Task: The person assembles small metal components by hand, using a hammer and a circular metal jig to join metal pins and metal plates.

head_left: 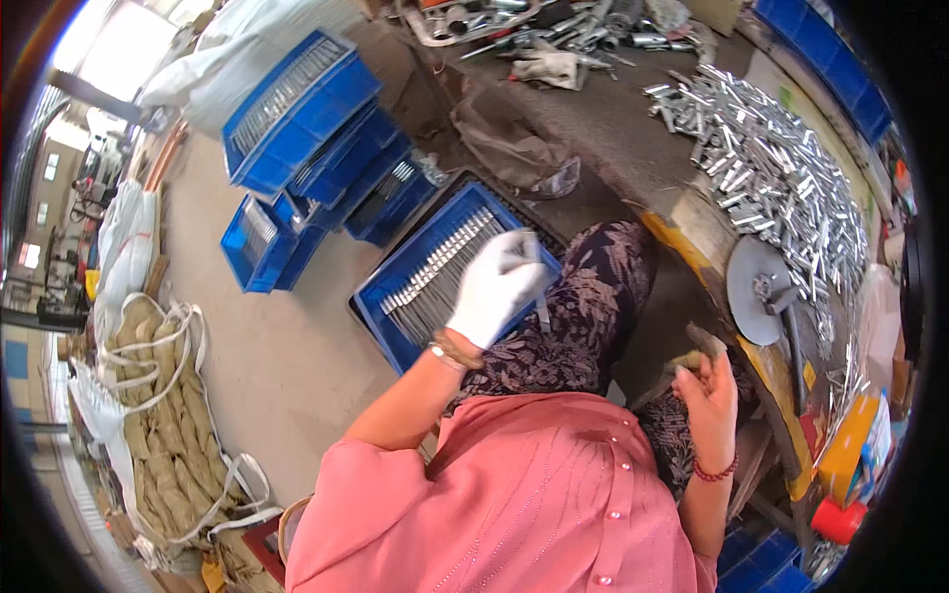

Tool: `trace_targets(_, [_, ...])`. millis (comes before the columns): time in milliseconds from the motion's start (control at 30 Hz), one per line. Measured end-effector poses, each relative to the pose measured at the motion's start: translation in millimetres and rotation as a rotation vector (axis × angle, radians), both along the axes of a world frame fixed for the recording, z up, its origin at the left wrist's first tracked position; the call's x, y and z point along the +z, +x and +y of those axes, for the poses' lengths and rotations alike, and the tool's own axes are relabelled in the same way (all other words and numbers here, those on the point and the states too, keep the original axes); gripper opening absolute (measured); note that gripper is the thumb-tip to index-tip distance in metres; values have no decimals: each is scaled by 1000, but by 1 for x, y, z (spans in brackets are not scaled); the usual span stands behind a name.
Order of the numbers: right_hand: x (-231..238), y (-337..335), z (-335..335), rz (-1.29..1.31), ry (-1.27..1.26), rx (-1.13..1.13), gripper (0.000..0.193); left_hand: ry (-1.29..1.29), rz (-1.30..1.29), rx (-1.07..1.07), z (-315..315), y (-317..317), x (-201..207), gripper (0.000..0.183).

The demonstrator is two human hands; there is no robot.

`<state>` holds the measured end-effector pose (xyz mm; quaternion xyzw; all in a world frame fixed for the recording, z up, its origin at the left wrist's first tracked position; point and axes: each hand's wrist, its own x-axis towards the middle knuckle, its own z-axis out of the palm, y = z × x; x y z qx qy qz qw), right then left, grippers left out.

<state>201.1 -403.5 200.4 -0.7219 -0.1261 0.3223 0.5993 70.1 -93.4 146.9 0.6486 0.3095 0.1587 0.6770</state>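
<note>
My left hand, in a white glove, is over the near right part of a blue crate. Its fingers are curled in, and what they may hold is hidden. Slim metal rods with bright ends lie side by side in that crate, close to my knee. My right hand, bare and with a beaded bracelet, is beside the bench edge with thumb and fingers drawn together. Something brownish shows at its fingertips, too unclear to name.
A heap of shiny metal tubes covers the bench at right, by a round metal plate and a hammer-like tool. Stacked blue bins with metal parts stand at far left. Tan sacks lie on the floor at left.
</note>
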Motion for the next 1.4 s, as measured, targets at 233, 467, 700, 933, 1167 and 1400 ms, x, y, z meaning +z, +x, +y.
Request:
trace_targets(233, [-9,-2,-1,116,-38,64,44,275,570,406,112,-137,-138,47])
trace_targets(467, [-13,-4,-2,123,-89,129,37,294,743,455,143,-172,-197,52])
trace_targets(700, [-15,0,-10,123,-66,90,37,568,942,352,111,-126,-137,48])
trace_targets(933, [-22,-2,-7,125,-50,127,35,878,743,425,110,-89,-87,36])
trace_targets(1167, [-19,-10,-7,-6,-9,89,34,774,-169,4,32,95,48,21])
trace_targets(1400, [2,-9,-22,-233,-137,58,23,1261,-356,-299,-48,212,69,40])
